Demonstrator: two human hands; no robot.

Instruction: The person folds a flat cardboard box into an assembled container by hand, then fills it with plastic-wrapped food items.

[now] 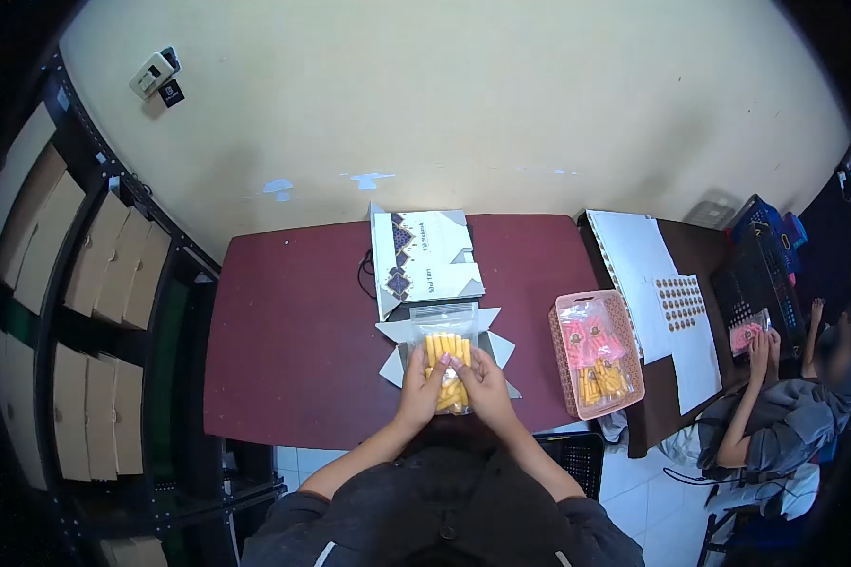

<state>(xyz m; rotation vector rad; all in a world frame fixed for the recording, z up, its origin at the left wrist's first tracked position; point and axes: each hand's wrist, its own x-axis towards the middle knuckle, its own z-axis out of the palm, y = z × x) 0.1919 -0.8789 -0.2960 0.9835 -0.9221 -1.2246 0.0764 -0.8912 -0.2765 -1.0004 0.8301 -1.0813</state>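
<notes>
A clear plastic pouch [448,344] filled with yellow sticks is held upright in front of me, near the table's front edge. My left hand [420,389] grips its left side and my right hand [483,386] its right side. Both thumbs press on the front of the pouch and almost meet; the other fingers are partly hidden behind it. Beneath and beyond the pouch lies an unfolded printed carton [444,257] with white and dark blue patterning. Its grey-white flaps [500,351] spread out around the pouch.
On the maroon table [288,340], a pink basket [558,364] of pink and yellow packets stands at right. A darker table beyond bears white sheets [695,364] and a sticker sheet [681,304]. Another person [785,420] there handles a pink packet. Shelves with boxes [99,255] stand left.
</notes>
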